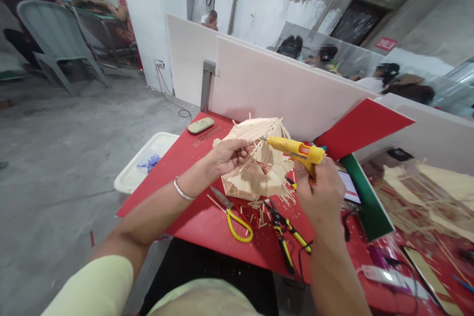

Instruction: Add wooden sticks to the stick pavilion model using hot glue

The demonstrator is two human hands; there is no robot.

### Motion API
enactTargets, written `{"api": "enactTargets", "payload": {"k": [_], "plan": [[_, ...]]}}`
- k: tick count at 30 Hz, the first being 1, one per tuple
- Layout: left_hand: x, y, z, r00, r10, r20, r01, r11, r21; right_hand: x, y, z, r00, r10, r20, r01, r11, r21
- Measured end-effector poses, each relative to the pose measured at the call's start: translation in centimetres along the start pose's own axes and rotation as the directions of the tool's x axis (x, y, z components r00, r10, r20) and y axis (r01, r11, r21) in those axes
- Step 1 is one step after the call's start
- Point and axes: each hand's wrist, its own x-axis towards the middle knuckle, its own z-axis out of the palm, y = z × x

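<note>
My right hand [321, 187] is wrapped round a yellow glue gun [292, 148], its nozzle pointing left, close to my left fingertips. With thumb and forefinger pinched together, my left hand [230, 155] holds what looks like a thin wooden stick, mostly hidden by the fingers. Below and behind both hands stands a model built of pale wooden sticks [255, 180], with slanted, roof-like faces and some loose ends sticking out. Yellow-handled scissors [239, 227] lie in front of it. Beside them are black-and-yellow pliers [283, 232], partly opened, among short stick offcuts.
The red table [177, 173] carries a beige oblong case [200, 125] and a phone [348, 186] by a green panel [365, 197]. White boards [281, 84] rise behind. A white bin [129, 173] stands left; another stick structure [418, 197] lies right. Other people sit beyond.
</note>
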Motion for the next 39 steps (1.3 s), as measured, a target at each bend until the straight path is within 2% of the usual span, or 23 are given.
{"api": "enactTargets", "payload": {"k": [11, 16, 27, 39], "plan": [[-1.2, -0.1, -0.3, 1.000, -0.003, -0.006, 0.003, 1.000, -0.028, 0.0, -0.6, 0.0, 0.989, 0.141, 0.038, -0.138, 0.987, -0.086], [-1.6, -0.3, -0.8, 0.998, 0.052, 0.022, -0.052, 0.999, -0.016, 0.4, -1.1, 0.3, 0.979, 0.196, 0.062, -0.187, 0.973, -0.135], [-1.1, -1.2, -2.8, 0.987, 0.035, 0.158, -0.036, 0.999, 0.004, 1.2, -1.4, 1.5, 0.987, 0.158, -0.020, -0.158, 0.949, -0.275], [-1.1, -1.2, -3.2, 0.983, 0.135, 0.120, -0.147, 0.985, 0.093, 1.8, -1.7, 1.9, 0.998, 0.067, -0.006, -0.065, 0.942, -0.329]]}}
